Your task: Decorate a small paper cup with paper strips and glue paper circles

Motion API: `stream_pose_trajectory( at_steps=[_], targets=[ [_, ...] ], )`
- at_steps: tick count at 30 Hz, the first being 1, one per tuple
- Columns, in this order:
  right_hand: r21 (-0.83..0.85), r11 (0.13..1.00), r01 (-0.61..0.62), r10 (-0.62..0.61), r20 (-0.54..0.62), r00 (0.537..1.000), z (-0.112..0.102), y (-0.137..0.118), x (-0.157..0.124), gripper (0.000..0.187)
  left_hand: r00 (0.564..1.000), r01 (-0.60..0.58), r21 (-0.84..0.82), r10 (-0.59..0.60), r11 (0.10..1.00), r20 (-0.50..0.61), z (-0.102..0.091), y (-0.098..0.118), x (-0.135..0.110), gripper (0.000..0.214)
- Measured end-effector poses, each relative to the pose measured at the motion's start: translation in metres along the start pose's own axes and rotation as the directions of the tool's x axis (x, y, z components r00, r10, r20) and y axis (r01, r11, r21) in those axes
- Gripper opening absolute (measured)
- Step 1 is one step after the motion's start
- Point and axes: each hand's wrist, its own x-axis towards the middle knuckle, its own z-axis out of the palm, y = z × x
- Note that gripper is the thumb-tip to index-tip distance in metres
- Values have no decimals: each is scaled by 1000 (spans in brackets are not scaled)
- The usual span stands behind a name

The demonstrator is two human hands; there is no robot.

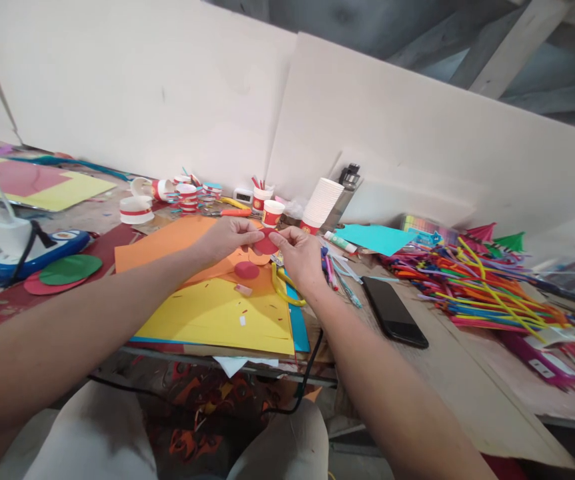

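- A red paper disc [266, 243] was held up above the counter at the center of the view, between a person's two bare hands.
- The fingers of the left hand [235, 237] pinched one edge; those of the right hand [301, 253] gripped the other.
- The thin disc could have creased or torn, in this judgment, had the two pinches pulled unevenly, or dropped among the scraps had both loosened.
- Below lay a second red disc [246, 269], near orange paper [167, 241] and yellow paper [237, 323]; a similar color could have made a mix-up easy.
- Yellow-handled scissors [280, 290] rested just beside the right wrist, where a careless sweep of the arm could have knocked them.
- Behind the hands stood a paper cup [273, 212] and a tall cup stack [320, 202], liable to topple if bumped.
- The cups bore red bands with a yellowish emblem, too small to read; print on the glue stick [340, 242] was likewise illegible.
- Farther right lay a dark phone [395, 312] and heaped pipe cleaners [487, 283].
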Motion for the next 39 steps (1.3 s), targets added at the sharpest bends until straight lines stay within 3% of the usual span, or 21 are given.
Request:
stream_pose_trajectory(
  at_steps=[4,11,13,18,22,25,30,39],
  targets=[
    [-5,1000,-8,8,-3,1000,1,2,-1,23,997,65,-98,-60,993,48,1,-2,0,34],
    [-10,999,36,-35,14,999,5,4,-3,23,1000,-2,-32,1,999,-11,0,-2,0,32],
    [-13,1000,19,-18,6,1000,4,4,-2,24,997,76,-156,-71,985,37,3,-2,-1,33],
    [68,997,34,-38,54,998,1,13,2,22,950,295,-449,-206,844,236,6,-4,-2,30],
    [-29,983,180,-180,4,984,-2,18,3,31,962,263,-539,-179,800,205,5,-5,0,21],
    [-177,938,298,-315,-78,946,-4,14,0,36,977,214,-577,-160,788,145,4,-5,0,21],
    [-288,856,429,-474,-107,874,-8,7,-3,25,990,139,-589,-113,796,81,6,-5,-2,23],
    [-282,839,465,-502,-72,862,-8,9,-3,26,991,133,-626,-117,769,67,7,-5,-2,26]
  ],
)
